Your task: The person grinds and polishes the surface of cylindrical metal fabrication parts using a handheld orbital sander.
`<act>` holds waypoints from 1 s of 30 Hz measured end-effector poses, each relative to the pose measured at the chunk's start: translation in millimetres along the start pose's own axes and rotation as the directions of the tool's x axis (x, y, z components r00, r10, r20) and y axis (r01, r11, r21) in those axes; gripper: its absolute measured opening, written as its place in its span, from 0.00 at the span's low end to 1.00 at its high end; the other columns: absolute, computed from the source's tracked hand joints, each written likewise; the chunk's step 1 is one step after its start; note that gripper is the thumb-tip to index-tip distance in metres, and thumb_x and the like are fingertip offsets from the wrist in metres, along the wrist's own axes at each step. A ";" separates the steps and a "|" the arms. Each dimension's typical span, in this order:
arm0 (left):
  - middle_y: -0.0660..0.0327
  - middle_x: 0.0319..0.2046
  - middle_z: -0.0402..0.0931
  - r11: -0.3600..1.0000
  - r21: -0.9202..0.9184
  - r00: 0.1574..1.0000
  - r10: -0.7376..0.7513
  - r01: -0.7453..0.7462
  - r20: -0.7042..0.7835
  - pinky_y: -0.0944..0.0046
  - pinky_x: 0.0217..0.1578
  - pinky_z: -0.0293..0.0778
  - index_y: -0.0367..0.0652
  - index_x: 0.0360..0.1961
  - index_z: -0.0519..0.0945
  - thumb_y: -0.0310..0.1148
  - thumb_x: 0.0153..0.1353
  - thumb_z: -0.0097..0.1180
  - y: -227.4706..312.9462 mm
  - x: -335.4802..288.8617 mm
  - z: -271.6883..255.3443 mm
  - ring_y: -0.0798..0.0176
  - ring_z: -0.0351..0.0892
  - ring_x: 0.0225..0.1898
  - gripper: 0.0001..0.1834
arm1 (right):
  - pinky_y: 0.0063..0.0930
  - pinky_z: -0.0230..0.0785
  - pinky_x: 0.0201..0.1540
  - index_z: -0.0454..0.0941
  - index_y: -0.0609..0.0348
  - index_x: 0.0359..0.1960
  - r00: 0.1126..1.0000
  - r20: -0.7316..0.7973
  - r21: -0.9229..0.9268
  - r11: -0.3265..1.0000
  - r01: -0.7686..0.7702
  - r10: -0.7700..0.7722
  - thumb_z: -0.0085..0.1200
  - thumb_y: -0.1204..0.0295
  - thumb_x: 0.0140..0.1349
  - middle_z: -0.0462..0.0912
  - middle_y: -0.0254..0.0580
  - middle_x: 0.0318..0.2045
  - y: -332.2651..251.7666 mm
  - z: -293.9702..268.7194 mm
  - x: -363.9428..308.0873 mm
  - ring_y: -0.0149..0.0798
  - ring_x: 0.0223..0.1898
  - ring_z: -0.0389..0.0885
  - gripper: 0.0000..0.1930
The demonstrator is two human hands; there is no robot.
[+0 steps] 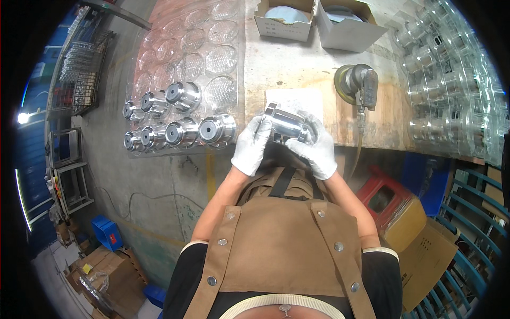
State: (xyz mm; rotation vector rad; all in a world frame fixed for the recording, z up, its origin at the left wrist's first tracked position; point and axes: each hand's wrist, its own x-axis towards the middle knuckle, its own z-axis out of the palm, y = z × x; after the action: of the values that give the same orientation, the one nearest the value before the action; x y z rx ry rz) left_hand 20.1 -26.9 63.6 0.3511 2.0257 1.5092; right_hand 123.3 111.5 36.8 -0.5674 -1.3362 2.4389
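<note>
Between my two white-gloved hands, just over the table's front edge, lies a shiny cylindrical metal part (287, 123), tilted on its side. My left hand (253, 142) grips its left end, fingers along the rim. At the other end, my right hand (317, 144) is closed around it, partly covering that end. A white sheet (297, 98) lies on the table behind the part. To the left, several similar metal parts (213, 130) stand in a clear plastic tray (222, 59) with round pockets.
A disc sander (355, 85) with a hose rests right of the sheet. Two cardboard boxes (284, 27) holding discs stand at the back. Stacked clear trays of metal parts (443, 90) fill the right side. A red stool (383, 198) is below the table, right of me.
</note>
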 end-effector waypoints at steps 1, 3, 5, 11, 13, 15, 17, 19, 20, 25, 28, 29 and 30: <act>0.50 0.52 0.74 1.000 0.002 1.000 -0.003 0.003 0.012 0.66 0.55 0.67 0.25 0.58 0.67 0.37 0.67 0.51 -0.5 0.4 0.1 0.61 0.73 0.51 0.26 | 0.30 0.68 0.56 0.59 0.71 0.62 1.000 0.009 -0.010 1.000 0.007 -0.007 0.69 0.81 0.44 0.70 0.50 0.55 0.2 0.0 0.1 0.39 0.55 0.71 0.42; 0.50 0.52 0.74 1.000 0.008 1.000 -0.003 0.003 0.009 0.67 0.54 0.67 0.25 0.58 0.66 0.35 0.67 0.51 -2.2 -0.3 -0.4 0.63 0.73 0.51 0.26 | 0.30 0.68 0.55 0.59 0.70 0.62 1.000 0.019 -0.018 1.000 0.014 -0.014 0.69 0.80 0.44 0.70 0.50 0.55 -0.4 -0.2 0.2 0.39 0.55 0.71 0.42; 0.56 0.45 0.75 0.998 -0.043 0.999 0.046 -0.046 -0.009 0.70 0.49 0.68 0.28 0.54 0.70 0.36 0.68 0.51 -4.5 -2.3 1.8 0.67 0.72 0.46 0.21 | 0.30 0.69 0.55 0.59 0.69 0.62 0.999 0.032 -0.009 1.000 0.016 -0.015 0.69 0.81 0.44 0.70 0.49 0.55 -2.0 -0.3 0.0 0.39 0.55 0.71 0.42; 0.58 0.43 0.76 0.992 -0.097 0.996 0.076 -0.079 -0.038 0.72 0.46 0.69 0.29 0.54 0.71 0.34 0.67 0.52 -9.7 -7.3 1.9 0.70 0.72 0.44 0.20 | 0.29 0.69 0.54 0.59 0.66 0.63 0.999 0.049 -0.011 1.000 0.006 -0.006 0.69 0.81 0.44 0.69 0.47 0.56 -8.0 1.8 -3.2 0.39 0.56 0.70 0.43; 0.56 0.48 0.75 0.997 -0.074 0.999 0.026 -0.028 -0.028 0.71 0.48 0.69 0.27 0.57 0.69 0.33 0.67 0.53 -11.2 -7.5 1.0 0.69 0.72 0.47 0.23 | 0.30 0.69 0.54 0.59 0.66 0.63 0.999 0.044 -0.005 1.000 0.005 -0.004 0.69 0.81 0.44 0.69 0.47 0.56 -8.4 3.4 -3.4 0.39 0.56 0.70 0.43; 0.60 0.45 0.75 0.993 -0.110 0.999 0.033 -0.037 -0.032 0.73 0.45 0.69 0.30 0.55 0.71 0.34 0.67 0.53 -12.7 -7.6 1.4 0.72 0.71 0.44 0.20 | 0.31 0.68 0.55 0.59 0.66 0.63 0.999 0.039 0.001 1.000 0.003 -0.003 0.69 0.81 0.44 0.69 0.48 0.56 -7.7 5.0 -3.1 0.39 0.57 0.70 0.43; 0.62 0.42 0.76 0.987 -0.145 0.997 0.069 -0.071 -0.020 0.72 0.44 0.69 0.32 0.52 0.73 0.34 0.67 0.52 -14.1 -8.8 3.0 0.72 0.71 0.41 0.18 | 0.32 0.67 0.56 0.59 0.66 0.63 0.998 0.021 -0.076 0.996 0.056 -0.054 0.69 0.80 0.43 0.69 0.48 0.56 -6.3 6.4 -2.7 0.39 0.57 0.69 0.43; 0.63 0.39 0.77 0.981 -0.177 0.997 0.080 -0.081 -0.015 0.72 0.42 0.69 0.34 0.49 0.75 0.35 0.68 0.51 -14.8 -9.4 4.7 0.72 0.71 0.39 0.16 | 0.32 0.67 0.57 0.59 0.66 0.62 0.998 0.020 -0.070 0.995 0.067 -0.065 0.70 0.80 0.43 0.69 0.48 0.56 -5.0 7.2 -2.2 0.39 0.57 0.69 0.43; 0.64 0.38 0.76 0.979 -0.176 0.994 0.099 -0.104 -0.041 0.72 0.41 0.68 0.35 0.49 0.76 0.35 0.68 0.52 -14.9 -9.5 5.4 0.73 0.70 0.38 0.15 | 0.33 0.66 0.58 0.59 0.66 0.62 0.998 0.016 -0.056 0.996 0.069 -0.069 0.70 0.79 0.43 0.69 0.48 0.56 -4.7 7.3 -1.7 0.39 0.57 0.69 0.43; 0.66 0.37 0.76 0.977 -0.162 0.990 0.137 -0.141 -0.035 0.72 0.40 0.68 0.37 0.48 0.77 0.34 0.67 0.52 -12.8 -10.4 4.2 0.74 0.69 0.37 0.13 | 0.32 0.67 0.57 0.61 0.66 0.61 1.000 0.008 -0.054 0.999 -0.006 0.006 0.71 0.76 0.43 0.71 0.47 0.55 -7.8 7.4 2.6 0.39 0.56 0.71 0.42; 0.63 0.39 0.77 0.988 -0.116 0.994 0.106 -0.100 0.042 0.72 0.42 0.69 0.35 0.49 0.76 0.35 0.67 0.52 -11.2 -9.6 -0.7 0.73 0.71 0.39 0.16 | 0.32 0.67 0.57 0.63 0.66 0.60 1.000 0.023 -0.091 0.996 -0.020 0.022 0.71 0.74 0.43 0.73 0.46 0.53 -14.7 8.1 3.6 0.39 0.54 0.72 0.41; 0.61 0.39 0.77 0.993 -0.057 0.994 0.105 -0.104 0.017 0.72 0.43 0.69 0.34 0.50 0.75 0.36 0.67 0.52 -10.8 -7.4 -3.1 0.72 0.72 0.40 0.17 | 0.32 0.68 0.56 0.64 0.66 0.59 0.999 0.047 -0.171 0.985 0.013 -0.005 0.72 0.74 0.43 0.74 0.45 0.52 -17.4 8.4 3.1 0.39 0.53 0.73 0.40; 0.60 0.40 0.78 0.989 -0.002 0.989 0.149 -0.149 -0.012 0.72 0.44 0.69 0.32 0.51 0.74 0.36 0.67 0.52 -10.4 -5.0 -5.6 0.72 0.73 0.41 0.18 | 0.32 0.68 0.56 0.64 0.66 0.59 0.998 0.035 -0.155 0.987 0.050 -0.045 0.72 0.74 0.43 0.74 0.45 0.52 -20.9 7.9 2.2 0.39 0.53 0.73 0.40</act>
State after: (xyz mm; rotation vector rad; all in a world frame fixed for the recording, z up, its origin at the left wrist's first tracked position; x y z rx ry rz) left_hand 22.1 -37.3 56.3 0.5030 2.0450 1.6068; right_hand 119.1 117.6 57.9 -0.5296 -1.5448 2.3288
